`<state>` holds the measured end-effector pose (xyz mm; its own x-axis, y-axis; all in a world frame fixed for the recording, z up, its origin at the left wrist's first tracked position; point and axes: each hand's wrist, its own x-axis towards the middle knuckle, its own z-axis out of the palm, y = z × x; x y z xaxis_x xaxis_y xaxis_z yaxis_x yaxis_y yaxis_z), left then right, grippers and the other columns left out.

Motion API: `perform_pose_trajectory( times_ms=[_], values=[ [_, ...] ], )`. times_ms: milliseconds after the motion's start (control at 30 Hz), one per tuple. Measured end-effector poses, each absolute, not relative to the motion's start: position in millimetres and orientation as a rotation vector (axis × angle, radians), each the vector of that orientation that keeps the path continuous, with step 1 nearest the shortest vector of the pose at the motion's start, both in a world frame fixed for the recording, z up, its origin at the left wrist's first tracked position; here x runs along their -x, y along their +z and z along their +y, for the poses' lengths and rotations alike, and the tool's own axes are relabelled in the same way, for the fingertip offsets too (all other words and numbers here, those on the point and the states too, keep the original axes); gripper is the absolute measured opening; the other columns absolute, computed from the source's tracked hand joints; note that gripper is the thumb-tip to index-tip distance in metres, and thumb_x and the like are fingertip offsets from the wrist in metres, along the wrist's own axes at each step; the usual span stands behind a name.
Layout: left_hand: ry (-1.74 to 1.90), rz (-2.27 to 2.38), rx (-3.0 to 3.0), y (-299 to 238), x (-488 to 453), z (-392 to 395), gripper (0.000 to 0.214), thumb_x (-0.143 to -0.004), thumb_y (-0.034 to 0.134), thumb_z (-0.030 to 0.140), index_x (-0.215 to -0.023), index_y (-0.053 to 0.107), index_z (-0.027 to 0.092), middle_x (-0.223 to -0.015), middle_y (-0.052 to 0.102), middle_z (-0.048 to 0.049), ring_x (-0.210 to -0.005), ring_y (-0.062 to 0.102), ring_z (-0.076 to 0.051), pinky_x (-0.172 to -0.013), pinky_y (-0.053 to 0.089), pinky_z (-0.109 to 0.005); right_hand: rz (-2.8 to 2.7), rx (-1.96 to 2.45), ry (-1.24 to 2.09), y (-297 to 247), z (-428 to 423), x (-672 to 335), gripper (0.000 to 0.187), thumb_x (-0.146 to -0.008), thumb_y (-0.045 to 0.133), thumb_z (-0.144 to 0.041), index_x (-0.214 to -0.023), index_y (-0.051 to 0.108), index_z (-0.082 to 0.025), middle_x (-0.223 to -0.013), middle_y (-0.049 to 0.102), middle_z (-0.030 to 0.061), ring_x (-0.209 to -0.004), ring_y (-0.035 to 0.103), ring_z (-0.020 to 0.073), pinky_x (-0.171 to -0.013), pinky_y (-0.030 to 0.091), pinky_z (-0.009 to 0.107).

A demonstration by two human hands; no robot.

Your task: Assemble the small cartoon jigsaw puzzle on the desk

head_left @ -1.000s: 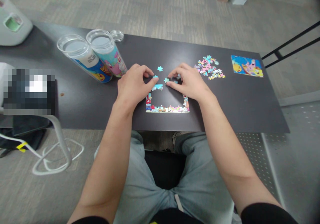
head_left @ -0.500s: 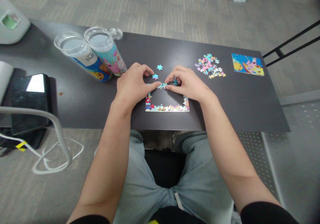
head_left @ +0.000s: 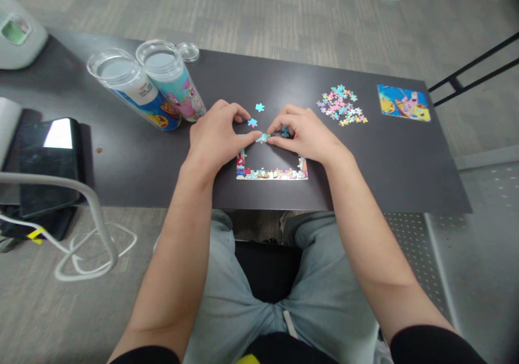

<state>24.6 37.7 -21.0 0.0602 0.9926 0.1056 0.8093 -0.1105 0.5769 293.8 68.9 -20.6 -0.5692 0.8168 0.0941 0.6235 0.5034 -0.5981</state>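
Note:
A partly built puzzle frame lies on the dark table in front of me, its bottom edge complete. My left hand and my right hand meet at the frame's top edge, fingertips pinched together on a small light-blue puzzle piece. Loose blue pieces lie just beyond my fingers: one by my left hand, one farther back, and a darker one by my right fingers.
A heap of loose pieces and a picture card lie at the right. Two clear tubes and a lid lie at the back left. A black tablet and a white device sit at the left.
My right fingers moved left and met my left fingers at the frame's top edge on the light-blue piece. Since half a second ago the hands have hardly shifted.

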Motion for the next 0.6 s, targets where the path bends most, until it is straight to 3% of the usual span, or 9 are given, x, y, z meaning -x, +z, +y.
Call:
perform_pose_trajectory(
  times_ms=[167,333,433,600],
  values=[
    [0.708,1.797,-1.967,-20.5,-25.0,37.3,0.030,-0.099,0.111,0.040,-0.116,0.088,0.034,-0.126,0.085,-0.0053,-0.113,0.080,-0.033,-0.091,0.060,-0.045,-2.268,1.183,0.736,-25.2,78.1,-322.9,0.018,-0.105,0.103,-0.027,-0.119,0.092,-0.028,-0.128,0.078,0.0101,-0.103,0.071,0.0292,-0.102,0.060,0.055],
    [0.688,1.844,-1.943,-19.1,-27.7,36.6,0.033,-0.098,0.113,0.040,-0.118,0.087,0.032,-0.131,0.085,-0.0060,-0.109,0.080,-0.031,-0.092,0.059,-0.045,-2.267,1.280,0.782,-24.4,82.2,-337.5,0.019,-0.103,0.107,-0.031,-0.113,0.092,-0.024,-0.122,0.076,0.0106,-0.091,0.062,0.0239,-0.100,0.058,0.055],
    [0.676,1.850,-1.948,-18.0,-28.9,35.8,0.039,-0.095,0.116,0.042,-0.118,0.087,0.032,-0.132,0.084,-0.0057,-0.112,0.080,-0.031,-0.092,0.060,-0.044,-2.296,1.282,0.741,-22.9,79.9,-330.8,0.010,-0.102,0.101,-0.023,-0.109,0.095,-0.027,-0.116,0.076,0.0077,-0.092,0.064,0.0256,-0.099,0.059,0.054],
    [0.684,1.840,-1.949,-17.2,-29.6,34.4,0.040,-0.093,0.117,0.039,-0.117,0.085,0.032,-0.131,0.084,-0.0051,-0.113,0.080,-0.031,-0.092,0.060,-0.044,-2.311,1.245,0.771,-21.5,75.7,-319.5,0.015,-0.099,0.102,-0.023,-0.108,0.095,-0.031,-0.116,0.077,0.0063,-0.092,0.066,0.0276,-0.095,0.060,0.050]
  ],
)
